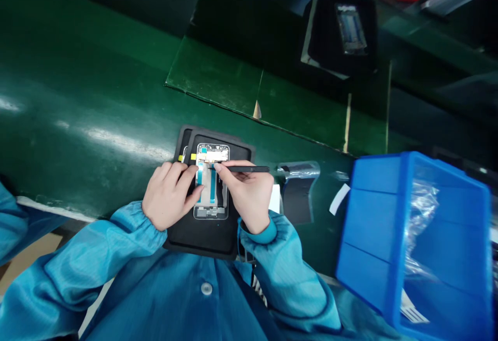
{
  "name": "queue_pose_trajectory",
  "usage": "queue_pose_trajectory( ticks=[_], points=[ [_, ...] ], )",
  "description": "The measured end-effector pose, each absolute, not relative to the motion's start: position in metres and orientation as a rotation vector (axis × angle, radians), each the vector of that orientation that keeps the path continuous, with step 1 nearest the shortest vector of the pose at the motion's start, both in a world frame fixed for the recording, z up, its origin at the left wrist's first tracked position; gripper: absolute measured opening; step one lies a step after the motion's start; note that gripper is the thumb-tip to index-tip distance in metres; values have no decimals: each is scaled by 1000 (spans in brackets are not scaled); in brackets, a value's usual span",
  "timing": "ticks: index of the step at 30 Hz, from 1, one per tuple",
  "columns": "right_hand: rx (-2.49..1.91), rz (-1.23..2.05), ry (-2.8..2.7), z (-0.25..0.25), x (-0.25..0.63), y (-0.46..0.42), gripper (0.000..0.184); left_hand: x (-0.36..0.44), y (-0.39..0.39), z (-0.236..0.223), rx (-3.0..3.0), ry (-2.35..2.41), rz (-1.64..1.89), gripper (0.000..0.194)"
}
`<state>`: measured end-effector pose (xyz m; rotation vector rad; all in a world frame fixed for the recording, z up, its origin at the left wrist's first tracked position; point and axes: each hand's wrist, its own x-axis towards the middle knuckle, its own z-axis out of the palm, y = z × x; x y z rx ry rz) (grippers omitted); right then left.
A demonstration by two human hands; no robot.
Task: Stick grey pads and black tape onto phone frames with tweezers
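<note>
An opened smartphone point(207, 185) lies on a black tray point(202, 235), its inner board and teal strips showing. My left hand point(167, 193) rests at the phone's left edge, thumb and index finger apart, their tips touching it. Pinched in my right hand point(251, 190) is a slim black tool, apparently tweezers point(251, 169). Its tip points left over the upper middle of the phone. Beneath the top tray is a second black tray point(182, 141), partly covered, with the edge of another phone showing at its left.
To the right stands a blue bin point(368, 227) with clear plastic bags point(422, 211) inside. A dark sheet in clear film point(299, 196) and a white strip point(340, 199) lie between. Behind, a raised green shelf point(221, 79) bears a black tray point(324, 35) with another phone point(351, 29).
</note>
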<state>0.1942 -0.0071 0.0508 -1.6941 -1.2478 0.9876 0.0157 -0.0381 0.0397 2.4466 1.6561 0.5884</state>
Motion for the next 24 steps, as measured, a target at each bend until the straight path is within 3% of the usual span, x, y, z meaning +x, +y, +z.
queue_pose_trajectory(
  ticks=[24],
  points=[
    [-1657,996,-1246,50,195,-7,15,17,-35,42,2548,1641,526,37]
  ],
)
